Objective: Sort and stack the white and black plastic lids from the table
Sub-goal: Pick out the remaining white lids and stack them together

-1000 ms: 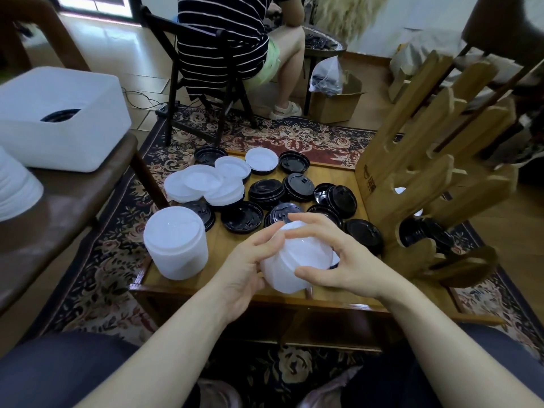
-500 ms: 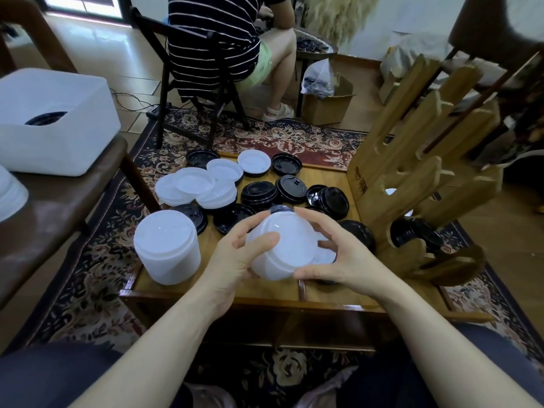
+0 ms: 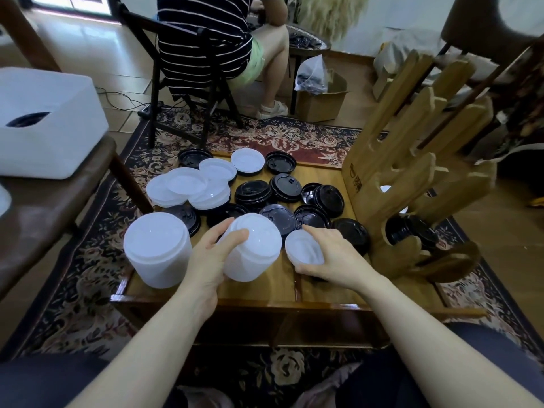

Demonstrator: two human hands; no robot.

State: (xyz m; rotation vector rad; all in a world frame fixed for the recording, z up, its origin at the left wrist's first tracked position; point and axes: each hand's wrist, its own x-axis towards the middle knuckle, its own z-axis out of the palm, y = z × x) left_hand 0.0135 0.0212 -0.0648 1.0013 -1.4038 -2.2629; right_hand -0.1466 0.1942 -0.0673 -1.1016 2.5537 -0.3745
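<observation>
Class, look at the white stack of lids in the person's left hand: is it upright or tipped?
Tipped. The white stack leans in the left hand, its top face turned toward the camera, unlike the standing stack beside it.

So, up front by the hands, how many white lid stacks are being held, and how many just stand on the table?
Held: 2, a white stack in the left hand and a smaller white stack in the right hand
Standing free on the table: 1, the tall white stack
Total: 3
</observation>
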